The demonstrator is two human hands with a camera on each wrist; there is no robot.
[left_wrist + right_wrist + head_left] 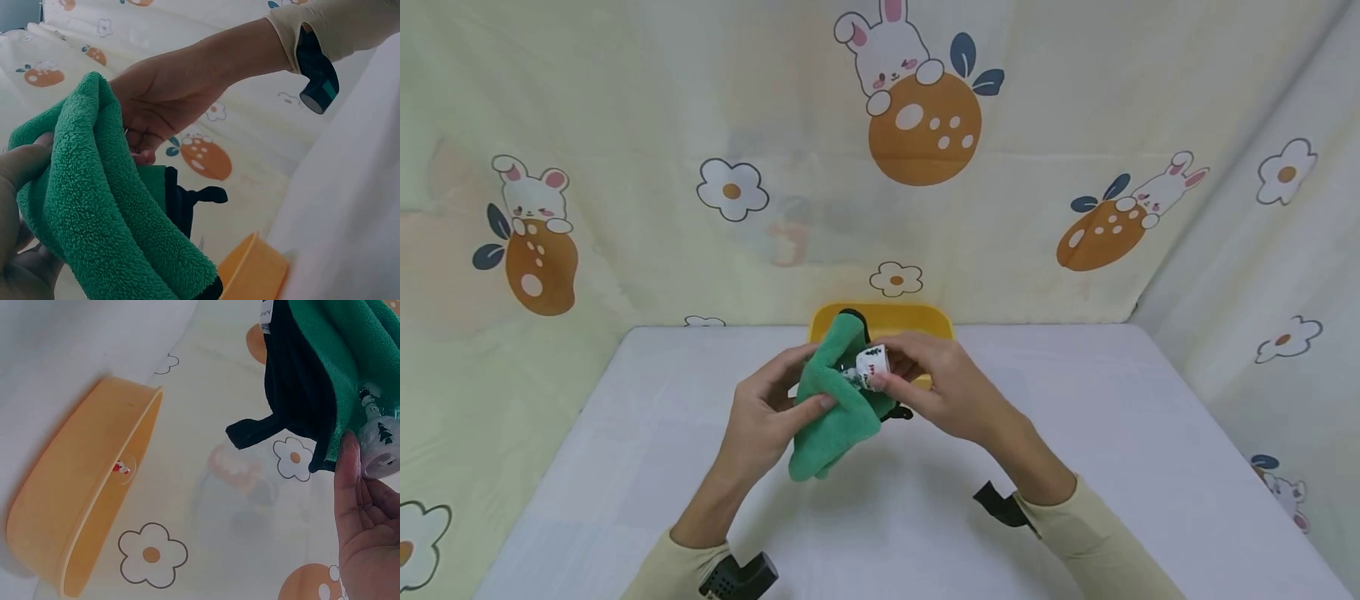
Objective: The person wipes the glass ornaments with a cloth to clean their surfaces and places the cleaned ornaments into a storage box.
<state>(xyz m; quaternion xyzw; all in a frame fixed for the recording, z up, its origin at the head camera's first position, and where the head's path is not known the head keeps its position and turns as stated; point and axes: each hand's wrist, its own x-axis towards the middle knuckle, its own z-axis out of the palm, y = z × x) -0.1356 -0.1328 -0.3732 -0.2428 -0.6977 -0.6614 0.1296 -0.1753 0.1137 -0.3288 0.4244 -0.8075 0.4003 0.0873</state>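
My left hand (762,412) grips a green towel (831,437) with dark trim and a dark hanging loop, thumb on the near side. In my right hand (958,390), thumb and fingers pinch the white base of a small snow globe (874,365), printed with green trees. In the right wrist view, the snow globe (382,439) lies tilted with its clear dome against the towel (319,344), and a small figure with a black top shows inside. Towel folds (94,187) hide the globe in the left wrist view.
Behind the hands, a yellow bin (917,312) stands at the table's back edge. A clear dome with a small red and white figure (122,467) shows inside it. A white-covered table (1045,375) lies below, with a printed curtain (647,242) behind.
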